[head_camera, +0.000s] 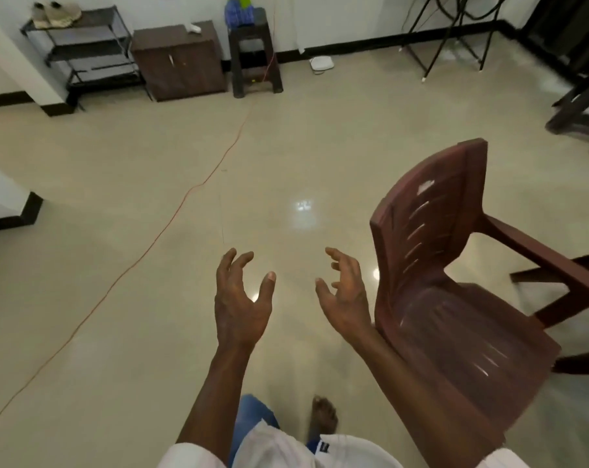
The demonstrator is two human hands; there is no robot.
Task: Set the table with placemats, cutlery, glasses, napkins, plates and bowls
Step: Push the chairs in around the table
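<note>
Both hands empty, left hand (242,305) and right hand (345,298) loosely spread, chair (435,238) cut off rightward, bare foot (323,417) blurred.

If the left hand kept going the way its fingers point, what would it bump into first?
Probably nothing soon: ahead of the left hand lies only open floor, with the dark stool far beyond. Depth is unclear.

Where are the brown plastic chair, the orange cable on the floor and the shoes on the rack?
brown plastic chair (431,228): head view, on the slatted backrest.
orange cable (184,198): head view, on its stretch across the middle of the floor.
shoes (63,13): head view, on the upper of one shoe.
</note>
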